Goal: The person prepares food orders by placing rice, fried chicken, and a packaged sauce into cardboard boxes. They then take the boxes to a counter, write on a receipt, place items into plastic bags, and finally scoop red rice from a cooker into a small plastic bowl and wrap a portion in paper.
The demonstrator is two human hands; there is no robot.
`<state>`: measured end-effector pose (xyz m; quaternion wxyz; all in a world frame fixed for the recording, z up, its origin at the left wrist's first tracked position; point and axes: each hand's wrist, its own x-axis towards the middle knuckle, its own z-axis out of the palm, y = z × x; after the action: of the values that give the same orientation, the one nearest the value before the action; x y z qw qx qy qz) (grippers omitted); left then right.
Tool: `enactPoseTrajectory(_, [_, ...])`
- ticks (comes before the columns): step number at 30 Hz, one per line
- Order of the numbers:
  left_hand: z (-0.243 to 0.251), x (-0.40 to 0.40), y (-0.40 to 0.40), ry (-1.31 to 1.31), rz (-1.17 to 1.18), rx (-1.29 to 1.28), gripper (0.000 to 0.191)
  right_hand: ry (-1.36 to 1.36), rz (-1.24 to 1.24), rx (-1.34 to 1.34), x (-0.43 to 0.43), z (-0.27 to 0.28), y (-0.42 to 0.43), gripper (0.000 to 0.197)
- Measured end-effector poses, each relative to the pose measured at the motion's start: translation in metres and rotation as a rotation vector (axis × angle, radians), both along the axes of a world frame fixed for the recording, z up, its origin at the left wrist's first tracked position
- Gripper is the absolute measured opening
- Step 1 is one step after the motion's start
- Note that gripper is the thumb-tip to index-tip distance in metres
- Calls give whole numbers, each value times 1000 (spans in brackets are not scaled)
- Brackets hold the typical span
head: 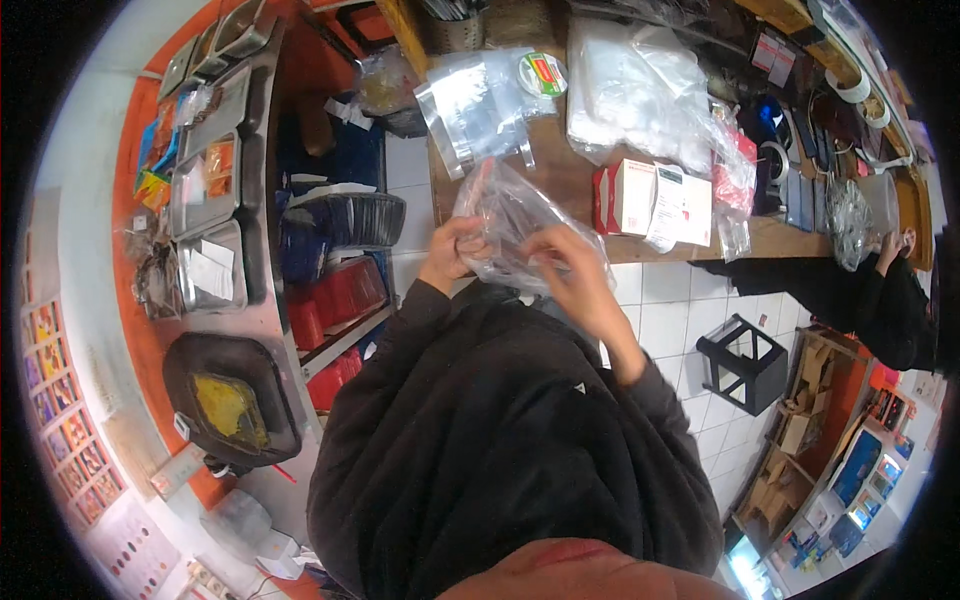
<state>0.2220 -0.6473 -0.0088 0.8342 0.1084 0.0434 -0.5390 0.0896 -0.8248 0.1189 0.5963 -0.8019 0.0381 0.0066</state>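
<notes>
A crumpled clear plastic bag (517,202) is stretched out in front of my chest, at the near edge of the wooden table (555,161). My left hand (457,244) grips its left side between thumb and fingers. Something reddish and narrow shows at the bag's upper left, too blurred to name. Over the bag's right part, my right hand (574,266) has its fingers bent and touching the film; whether they pinch it cannot be made out. Just beyond the bag lie flat silvery clear pouches (469,105) and a round roll with a green and red label (542,75).
A stack of clear plastic bags (630,90) and a red and white box (660,202) with a paper slip are on the table. Steel trays (206,187) line the left counter. A black stool (744,364) stands on the tiled floor. Another person's hands (894,247) are at the table's right end.
</notes>
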Motion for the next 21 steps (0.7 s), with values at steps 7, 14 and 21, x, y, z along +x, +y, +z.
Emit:
enactPoseTrajectory(7, [63, 63, 31, -530, -239, 867, 42, 357, -4, -794, 34, -119, -24, 55])
enactPoseTrajectory(14, [46, 34, -43, -1995, -259, 1034, 52, 394, 139, -713, 26, -159, -32, 62])
enactPoseTrajectory(21, [-12, 48, -65, -2326, -641, 880, 138, 291, 135, -762, 17, -133, -61, 84])
